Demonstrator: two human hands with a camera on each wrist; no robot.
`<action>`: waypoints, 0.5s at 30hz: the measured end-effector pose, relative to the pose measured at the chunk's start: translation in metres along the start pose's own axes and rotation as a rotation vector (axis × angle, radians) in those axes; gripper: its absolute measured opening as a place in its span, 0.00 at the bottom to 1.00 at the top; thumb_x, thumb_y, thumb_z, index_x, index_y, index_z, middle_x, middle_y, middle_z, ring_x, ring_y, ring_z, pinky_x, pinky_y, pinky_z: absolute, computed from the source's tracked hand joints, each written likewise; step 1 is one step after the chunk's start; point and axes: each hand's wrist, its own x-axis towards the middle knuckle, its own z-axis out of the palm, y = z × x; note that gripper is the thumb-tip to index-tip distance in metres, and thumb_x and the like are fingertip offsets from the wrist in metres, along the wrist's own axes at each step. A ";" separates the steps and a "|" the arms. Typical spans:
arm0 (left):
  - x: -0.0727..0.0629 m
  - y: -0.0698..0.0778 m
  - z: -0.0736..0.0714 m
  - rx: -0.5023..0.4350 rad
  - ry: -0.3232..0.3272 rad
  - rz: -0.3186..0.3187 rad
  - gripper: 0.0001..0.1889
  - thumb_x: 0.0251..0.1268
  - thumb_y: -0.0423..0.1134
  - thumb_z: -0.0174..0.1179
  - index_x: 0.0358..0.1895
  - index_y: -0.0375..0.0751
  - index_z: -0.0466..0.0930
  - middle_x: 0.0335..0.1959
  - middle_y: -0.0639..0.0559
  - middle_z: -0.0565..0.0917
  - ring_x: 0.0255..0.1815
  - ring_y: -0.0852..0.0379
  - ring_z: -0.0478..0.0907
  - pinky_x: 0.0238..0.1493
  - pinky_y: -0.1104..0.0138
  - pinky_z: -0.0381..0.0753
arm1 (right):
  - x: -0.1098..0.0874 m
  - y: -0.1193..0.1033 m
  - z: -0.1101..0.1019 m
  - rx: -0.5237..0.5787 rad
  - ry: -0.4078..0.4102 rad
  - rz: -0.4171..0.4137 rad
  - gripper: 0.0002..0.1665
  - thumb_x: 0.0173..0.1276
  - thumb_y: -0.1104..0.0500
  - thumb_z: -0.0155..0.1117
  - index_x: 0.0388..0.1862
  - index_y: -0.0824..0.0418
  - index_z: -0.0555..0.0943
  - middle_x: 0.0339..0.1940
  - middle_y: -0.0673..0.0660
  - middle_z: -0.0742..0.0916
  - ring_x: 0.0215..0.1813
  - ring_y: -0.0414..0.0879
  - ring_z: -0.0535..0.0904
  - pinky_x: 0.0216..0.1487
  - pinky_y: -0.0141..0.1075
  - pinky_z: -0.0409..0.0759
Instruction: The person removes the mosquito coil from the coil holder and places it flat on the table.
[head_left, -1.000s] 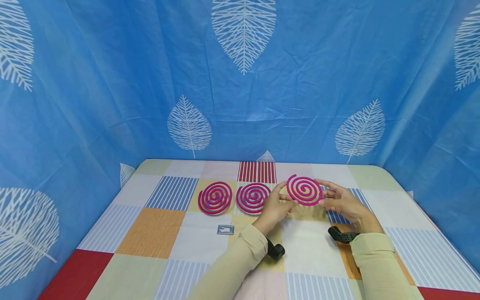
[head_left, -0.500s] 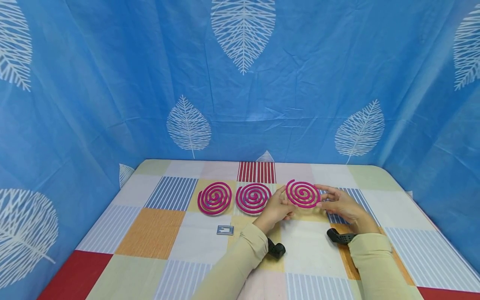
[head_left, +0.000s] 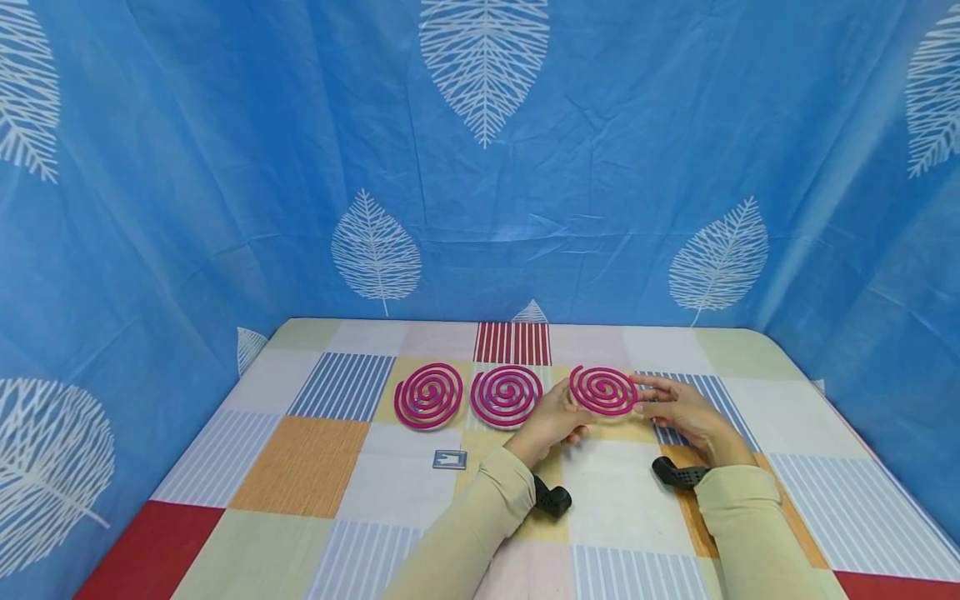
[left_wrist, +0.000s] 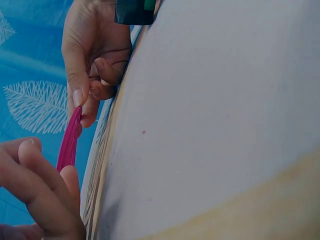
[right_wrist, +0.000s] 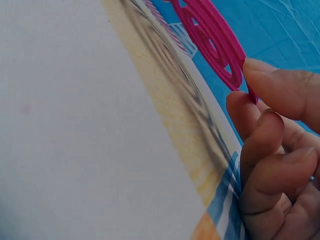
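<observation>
A magenta mosquito coil [head_left: 603, 387] is held between my two hands, roughly level and a little above the tabletop. My left hand [head_left: 551, 423] grips its left edge; the exact finger contact is partly hidden. At its right edge, my right hand [head_left: 688, 417] pinches the coil [right_wrist: 227, 40] between thumb and fingers, as the right wrist view shows. From the left wrist, the coil [left_wrist: 70, 142] appears nearly edge-on. Two similar coils lie to the left: a middle coil [head_left: 507, 391] close beside my left hand, and a far-left coil [head_left: 430, 392].
A patchwork-patterned cloth [head_left: 300, 467] covers the table, with a small blue-framed printed patch [head_left: 450, 459] in front of the coils. Blue curtains [head_left: 600, 167] with white leaf prints stand behind and at both sides. A black wrist device [head_left: 553, 500] sits on my left wrist.
Both hands have lowered the held coil slightly and shifted it a little left. It has tipped from facing me to lying flatter. The other two coils have stayed put.
</observation>
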 end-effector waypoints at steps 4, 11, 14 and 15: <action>0.000 -0.001 0.000 0.009 -0.016 -0.025 0.46 0.76 0.30 0.66 0.89 0.37 0.47 0.23 0.54 0.81 0.14 0.68 0.71 0.20 0.78 0.71 | 0.000 0.000 0.000 -0.005 0.008 0.007 0.42 0.77 0.67 0.68 0.83 0.77 0.61 0.43 0.43 0.88 0.34 0.39 0.78 0.33 0.30 0.77; 0.000 -0.003 0.000 -0.007 -0.030 -0.078 0.48 0.76 0.31 0.65 0.89 0.37 0.44 0.21 0.54 0.80 0.15 0.67 0.70 0.20 0.79 0.69 | 0.000 0.000 0.000 -0.045 0.014 0.016 0.41 0.79 0.64 0.67 0.81 0.79 0.61 0.44 0.40 0.90 0.32 0.38 0.77 0.33 0.29 0.78; 0.000 -0.004 0.000 -0.006 -0.041 -0.092 0.48 0.76 0.31 0.64 0.90 0.38 0.43 0.22 0.53 0.81 0.16 0.67 0.70 0.20 0.79 0.69 | 0.001 0.000 0.001 -0.068 0.029 0.022 0.40 0.80 0.64 0.66 0.81 0.79 0.62 0.43 0.42 0.89 0.32 0.38 0.76 0.33 0.29 0.78; 0.000 -0.004 0.000 -0.005 -0.044 -0.095 0.48 0.76 0.31 0.64 0.90 0.39 0.43 0.22 0.53 0.81 0.16 0.67 0.70 0.20 0.79 0.70 | 0.002 0.000 0.001 -0.078 0.037 0.025 0.39 0.80 0.64 0.65 0.81 0.79 0.62 0.43 0.42 0.89 0.32 0.38 0.76 0.32 0.29 0.78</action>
